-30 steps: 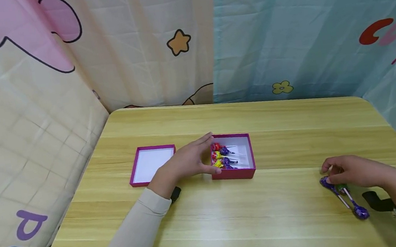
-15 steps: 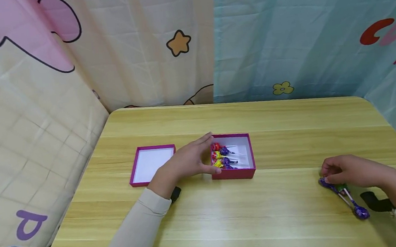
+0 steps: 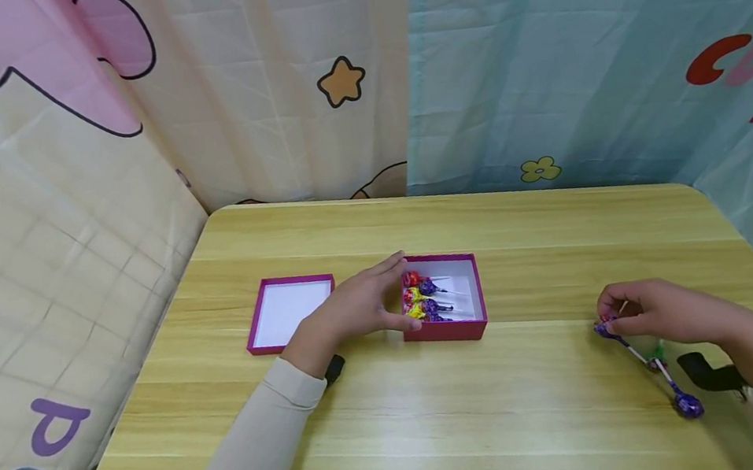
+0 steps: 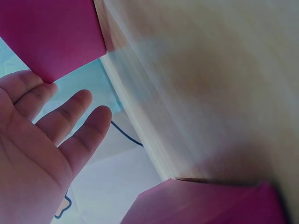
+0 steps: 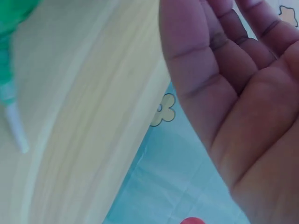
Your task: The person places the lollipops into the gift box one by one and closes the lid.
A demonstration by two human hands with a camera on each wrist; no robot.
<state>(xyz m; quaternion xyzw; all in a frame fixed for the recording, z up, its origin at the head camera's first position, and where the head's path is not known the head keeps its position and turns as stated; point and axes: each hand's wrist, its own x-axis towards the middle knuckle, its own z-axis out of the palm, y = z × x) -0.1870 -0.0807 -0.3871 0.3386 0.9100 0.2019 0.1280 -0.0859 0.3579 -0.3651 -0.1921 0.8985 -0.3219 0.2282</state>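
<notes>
The purple lollipop point(image 3: 602, 331) sits at the fingertips of the right hand point(image 3: 672, 311); from my end I see thumb and finger pinched narrow about its wrapped head, the white stick slanting down below the palm. Under that palm I make out a green-wrapped lollipop point(image 3: 659, 353), and closer to the wrist a second purple lollipop point(image 3: 688, 406) on the table point(image 3: 548, 395), its stick pointing up at the green one. Well to the left of those fingers, I have the left hand point(image 3: 357, 305), its fingers and thumb spread wide across the left end of the magenta box point(image 3: 446, 332). Just right of its fingers, inside the box, lie several wrapped lollipops point(image 3: 427, 288), sticks pointing away from them; left of the hand lies the shallow lid point(image 3: 289, 310), white inside.
</notes>
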